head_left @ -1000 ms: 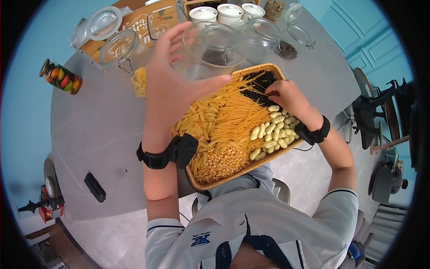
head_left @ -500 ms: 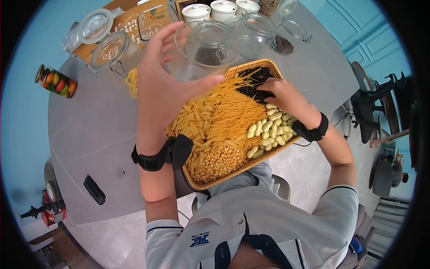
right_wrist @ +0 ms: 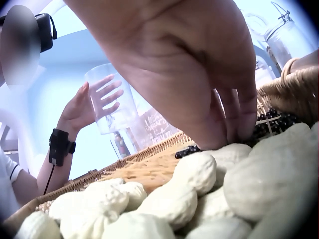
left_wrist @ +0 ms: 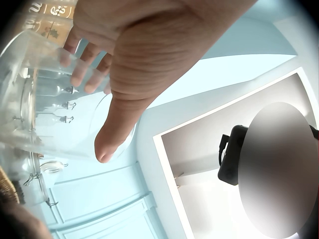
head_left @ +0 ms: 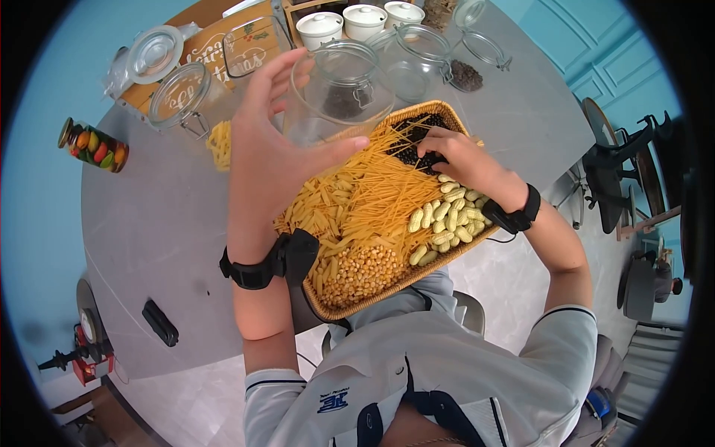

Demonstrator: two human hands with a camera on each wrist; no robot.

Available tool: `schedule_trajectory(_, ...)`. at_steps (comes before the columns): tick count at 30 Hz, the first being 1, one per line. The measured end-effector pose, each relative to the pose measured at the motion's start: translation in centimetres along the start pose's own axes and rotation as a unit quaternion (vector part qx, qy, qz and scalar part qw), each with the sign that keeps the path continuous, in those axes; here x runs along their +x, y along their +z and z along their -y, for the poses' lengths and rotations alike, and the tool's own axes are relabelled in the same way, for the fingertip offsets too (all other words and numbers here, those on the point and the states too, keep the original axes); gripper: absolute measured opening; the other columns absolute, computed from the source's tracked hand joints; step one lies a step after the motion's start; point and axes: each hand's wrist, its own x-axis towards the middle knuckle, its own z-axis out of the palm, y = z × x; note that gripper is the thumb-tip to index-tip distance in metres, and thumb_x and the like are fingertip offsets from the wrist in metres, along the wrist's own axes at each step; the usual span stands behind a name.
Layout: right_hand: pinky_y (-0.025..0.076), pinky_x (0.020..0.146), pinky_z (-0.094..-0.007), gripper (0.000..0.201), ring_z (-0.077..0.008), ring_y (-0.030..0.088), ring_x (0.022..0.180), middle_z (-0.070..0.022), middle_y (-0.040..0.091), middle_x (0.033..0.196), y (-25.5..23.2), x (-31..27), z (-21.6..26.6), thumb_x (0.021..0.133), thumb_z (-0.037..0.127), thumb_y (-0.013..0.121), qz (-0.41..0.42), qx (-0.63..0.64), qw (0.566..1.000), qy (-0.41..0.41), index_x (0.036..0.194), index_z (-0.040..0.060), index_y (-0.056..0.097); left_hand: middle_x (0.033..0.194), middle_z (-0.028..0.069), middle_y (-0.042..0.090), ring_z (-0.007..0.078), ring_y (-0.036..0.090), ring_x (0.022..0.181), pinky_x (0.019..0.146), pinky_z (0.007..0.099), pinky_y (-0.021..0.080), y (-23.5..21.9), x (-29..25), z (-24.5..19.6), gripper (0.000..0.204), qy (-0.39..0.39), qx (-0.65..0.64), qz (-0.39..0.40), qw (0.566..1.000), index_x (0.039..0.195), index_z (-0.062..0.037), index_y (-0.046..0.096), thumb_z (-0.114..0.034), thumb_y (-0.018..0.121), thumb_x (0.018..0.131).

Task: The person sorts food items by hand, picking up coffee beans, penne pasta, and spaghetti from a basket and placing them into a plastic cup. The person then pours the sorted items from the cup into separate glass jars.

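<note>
In the head view a wicker basket holds sorted piles. Black beans fill its far right corner, beside unshelled peanuts, thin spaghetti, short pasta tubes and corn kernels. My left hand grips a clear cylindrical container above the basket's far left side, thumb on the near side, fingers behind. With fingers curled downward, my right hand gathers black beans; the fingertips are partly hidden. Several beans show beside them in the right wrist view.
Clamp-lid glass jars and white lidded pots stand behind the basket. At the left are a jar of colourful contents, yellow pasta by another jar, and a black case.
My right hand has shifted slightly left over the beans, its fingers spreading and reaching further in. My left hand keeps its hold on the clear container, which stays nearly in place.
</note>
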Motion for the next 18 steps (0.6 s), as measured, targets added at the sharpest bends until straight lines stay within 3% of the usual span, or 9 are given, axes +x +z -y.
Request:
schedule_trajectory(5,0.051,0.088,-0.0424,0.033,-0.0343,0.062,0.103,-0.0099,0.062,0.111,0.4,-0.1,-0.5,0.076,-0.006,0.075,-0.016,0.002,1.000,-0.014,0.106,0.0024,0.065,0.131,0.0125,0.062,0.0224,0.057,0.125,0.106,0.0367,0.043,0.2,0.0,0.1,0.092,0.004,0.003,0.007,1.000,0.141,-0.0018,0.050,-0.012,0.095,0.061)
schedule_trajectory(10,0.053,0.083,-0.0403,0.025,-0.0334,0.065,0.096,-0.0116,0.067,0.100,0.6,0.0,-2.0,0.074,-0.004,0.078,-0.011,0.018,1.000,-0.007,0.097,-0.0001,0.069,0.130,0.0116,0.062,0.0224,0.057,0.126,0.106,0.0365,0.044,0.8,-0.1,0.0,0.092,-0.008,-0.008,0.022,1.000,0.141,-0.0021,0.050,-0.013,0.096,0.061)
schedule_trajectory(11,0.053,0.081,-0.0396,0.022,-0.0333,0.066,0.094,-0.0121,0.068,0.096,0.5,0.1,-2.3,0.074,-0.003,0.078,-0.018,0.033,0.999,-0.008,0.094,-0.0007,0.070,0.130,0.0117,0.063,0.0232,0.058,0.123,0.103,0.0372,0.045,0.9,-0.1,0.3,0.092,-0.001,0.000,0.022,1.000,0.140,-0.0043,0.050,-0.019,0.096,0.061)
schedule_trajectory(14,0.054,0.071,-0.0345,0.016,-0.0265,0.069,0.079,-0.0110,0.071,0.085,-0.1,0.3,-2.6,0.076,0.000,0.080,-0.065,0.057,0.996,-0.004,0.091,-0.0016,0.075,0.130,0.0122,0.064,0.0255,0.061,0.118,0.097,0.0389,0.047,1.3,-0.1,1.0,0.093,0.006,0.017,0.031,0.999,0.139,-0.0090,0.051,-0.031,0.096,0.061)
schedule_trajectory(17,0.053,0.064,-0.0293,0.015,-0.0169,0.070,0.069,-0.0083,0.074,0.082,-1.5,0.9,-2.7,0.081,0.002,0.079,-0.018,0.170,0.977,0.124,0.095,-0.0015,0.077,0.132,0.0127,0.062,0.0275,0.059,0.119,0.098,0.0400,0.047,1.5,-0.2,1.0,0.093,-0.016,0.018,0.056,0.998,0.140,-0.0094,0.051,-0.030,0.095,0.061)
schedule_trajectory(18,0.054,0.064,-0.0280,0.015,-0.0150,0.069,0.068,-0.0078,0.074,0.082,-2.0,1.2,-3.0,0.082,0.003,0.079,-0.013,0.204,0.971,0.126,0.096,-0.0020,0.077,0.133,0.0128,0.062,0.0279,0.059,0.120,0.098,0.0404,0.047,1.6,-0.2,0.8,0.092,-0.025,0.017,0.065,0.997,0.140,-0.0094,0.051,-0.030,0.095,0.061)
